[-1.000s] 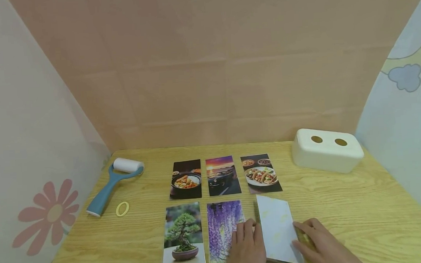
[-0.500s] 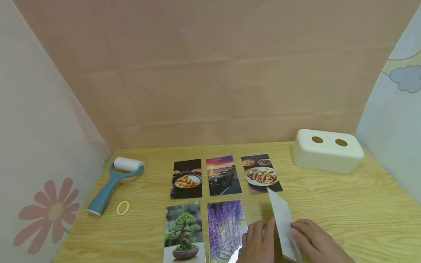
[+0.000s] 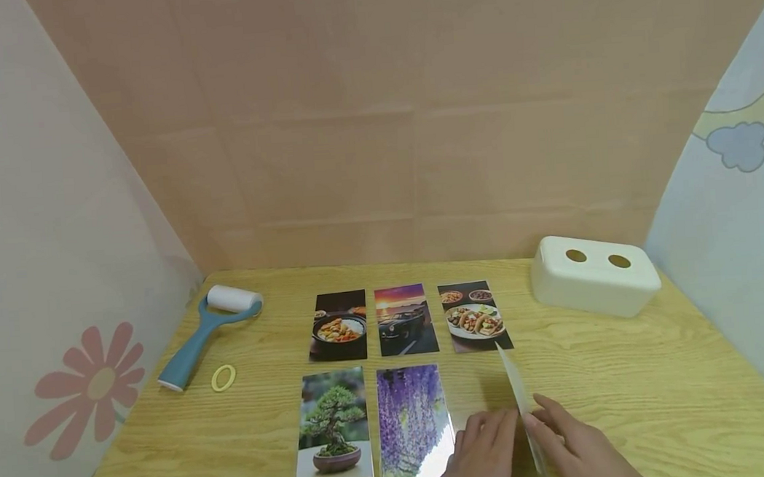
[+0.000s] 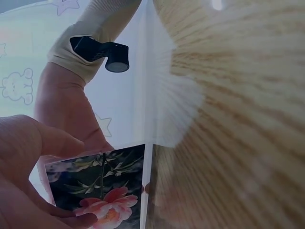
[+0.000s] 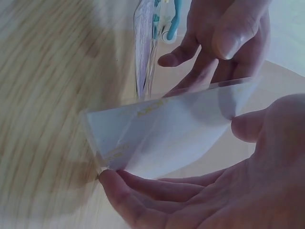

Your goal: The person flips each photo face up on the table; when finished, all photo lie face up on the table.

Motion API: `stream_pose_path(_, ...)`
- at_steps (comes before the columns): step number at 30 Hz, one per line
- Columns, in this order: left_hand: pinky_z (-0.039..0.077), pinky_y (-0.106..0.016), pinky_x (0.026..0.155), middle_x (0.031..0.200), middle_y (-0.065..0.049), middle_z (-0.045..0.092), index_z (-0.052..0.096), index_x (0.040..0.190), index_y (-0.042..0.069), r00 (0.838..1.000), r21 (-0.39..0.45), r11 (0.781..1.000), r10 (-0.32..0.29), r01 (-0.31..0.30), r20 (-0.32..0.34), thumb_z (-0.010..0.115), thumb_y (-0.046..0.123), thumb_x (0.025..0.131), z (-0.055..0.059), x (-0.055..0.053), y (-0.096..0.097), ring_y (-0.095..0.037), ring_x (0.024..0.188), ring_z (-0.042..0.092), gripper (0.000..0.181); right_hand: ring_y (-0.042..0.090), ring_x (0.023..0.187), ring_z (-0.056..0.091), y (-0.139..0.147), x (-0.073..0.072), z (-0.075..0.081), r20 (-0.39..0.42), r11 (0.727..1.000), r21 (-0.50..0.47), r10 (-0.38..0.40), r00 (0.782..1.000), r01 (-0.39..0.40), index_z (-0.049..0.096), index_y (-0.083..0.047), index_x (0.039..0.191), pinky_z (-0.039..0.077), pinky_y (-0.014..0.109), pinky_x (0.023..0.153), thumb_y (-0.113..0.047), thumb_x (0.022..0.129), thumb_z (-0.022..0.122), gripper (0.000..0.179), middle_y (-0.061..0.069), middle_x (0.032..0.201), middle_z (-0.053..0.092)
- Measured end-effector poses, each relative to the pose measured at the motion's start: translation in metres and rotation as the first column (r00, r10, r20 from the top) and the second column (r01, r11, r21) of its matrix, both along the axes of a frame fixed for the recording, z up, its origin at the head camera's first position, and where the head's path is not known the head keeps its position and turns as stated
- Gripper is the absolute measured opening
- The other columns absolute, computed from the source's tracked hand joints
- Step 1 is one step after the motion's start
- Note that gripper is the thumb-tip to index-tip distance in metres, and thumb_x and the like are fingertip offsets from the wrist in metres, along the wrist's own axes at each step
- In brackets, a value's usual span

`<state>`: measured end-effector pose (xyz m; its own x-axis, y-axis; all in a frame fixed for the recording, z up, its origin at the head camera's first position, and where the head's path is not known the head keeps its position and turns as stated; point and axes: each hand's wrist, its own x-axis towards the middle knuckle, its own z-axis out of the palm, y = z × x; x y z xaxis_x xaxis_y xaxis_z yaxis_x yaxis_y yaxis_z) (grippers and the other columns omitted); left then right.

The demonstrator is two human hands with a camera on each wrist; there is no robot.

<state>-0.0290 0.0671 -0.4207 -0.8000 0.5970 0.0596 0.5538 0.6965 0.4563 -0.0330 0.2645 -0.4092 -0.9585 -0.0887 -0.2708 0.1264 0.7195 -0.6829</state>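
In the head view a photo card (image 3: 525, 397) stands nearly on edge on the wooden table, between both hands. Its white back, in a clear sleeve (image 5: 162, 131), faces my right hand (image 3: 578, 438), which holds its edges between thumb and fingers. The front (image 4: 105, 186), a pink flower on a dark ground, faces my left hand (image 3: 483, 451). My left fingers are extended and touch or lie close against that side; the card partly hides them in the right wrist view. Just left lies a purple wisteria card (image 3: 411, 419), then a bonsai card (image 3: 333, 424).
A back row holds a rice-dish card (image 3: 339, 327), a car card (image 3: 405, 321) and a taco card (image 3: 474, 317). At left lie a blue-handled lint roller (image 3: 206, 326) and a yellow ring (image 3: 222, 368). A white box (image 3: 595, 284) with two holes stands back right.
The flower card has turned from showing its white back broadly to standing almost edge-on, leaning right. My left hand has moved right, off the wisteria card; my right hand stays at the card's edge.
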Motion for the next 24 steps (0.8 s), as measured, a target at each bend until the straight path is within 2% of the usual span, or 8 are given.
stream_pose_path(3,0.046,-0.029,0.089,0.148,0.012,0.045,0.041,0.150,0.017,0.999,-0.049,0.999,0.010,-0.012,-0.043,0.050,0.074,0.092,-0.002,-0.001,0.002,-0.012,0.126,0.044,0.082,0.037,0.113,0.064,0.000,-0.001,0.000,0.001,1.000,0.008,-0.004,1.000,0.004,0.037,0.014,0.146,0.052,0.050,0.088,-0.041,0.108,0.045,0.067,0.020,0.127,0.065)
stream_pose_path(7,0.047,-0.027,0.086,0.148,0.009,0.048,0.044,0.149,0.014,0.994,-0.079,0.997,0.002,-0.010,-0.108,0.052,0.072,0.091,-0.005,-0.001,0.004,-0.012,0.124,0.046,0.082,0.042,0.113,0.063,0.001,0.000,-0.001,0.013,1.000,-0.015,-0.006,1.000,0.006,0.037,0.013,0.147,0.051,0.054,0.089,-0.042,0.108,0.043,0.067,0.027,0.126,0.063)
stream_pose_path(10,0.046,-0.027,0.085,0.148,0.008,0.049,0.045,0.150,0.013,0.992,-0.096,0.995,0.001,-0.013,-0.129,0.052,0.073,0.091,-0.008,-0.001,0.006,-0.012,0.124,0.047,0.084,0.046,0.112,0.063,0.000,0.000,0.001,0.019,1.000,-0.031,-0.002,1.000,0.003,0.038,0.013,0.146,0.051,0.056,0.089,-0.040,0.108,0.043,0.065,0.032,0.124,0.063)
stream_pose_path(13,0.045,-0.026,0.083,0.148,0.008,0.049,0.045,0.150,0.013,0.991,-0.099,0.995,0.000,-0.014,-0.136,0.052,0.073,0.091,-0.009,-0.001,0.006,-0.011,0.123,0.046,0.084,0.043,0.112,0.064,-0.001,-0.001,0.003,0.018,0.999,-0.038,-0.001,1.000,0.002,0.039,0.013,0.146,0.052,0.052,0.088,-0.038,0.109,0.042,0.063,0.030,0.123,0.064)
stream_pose_path(18,0.046,-0.026,0.082,0.148,0.010,0.047,0.045,0.150,0.014,0.993,-0.086,0.996,-0.018,0.009,-0.114,0.050,0.073,0.092,-0.010,-0.002,0.005,-0.012,0.121,0.046,0.083,0.031,0.103,0.069,-0.004,0.000,0.006,-0.040,0.999,-0.035,-0.004,0.999,0.002,0.040,0.010,0.146,0.055,0.036,0.079,-0.031,0.109,0.045,0.056,0.021,0.119,0.069)
stream_pose_path(24,0.048,-0.028,0.085,0.145,0.009,0.048,0.046,0.148,0.013,0.993,-0.082,0.996,-0.040,0.031,-0.109,0.050,0.074,0.092,-0.011,-0.003,0.003,-0.013,0.122,0.045,0.083,0.021,0.088,0.073,-0.009,0.007,0.010,-0.087,0.993,-0.100,-0.068,0.994,0.060,0.042,0.007,0.146,0.056,0.027,0.068,-0.025,0.106,0.053,0.052,0.023,0.119,0.069)
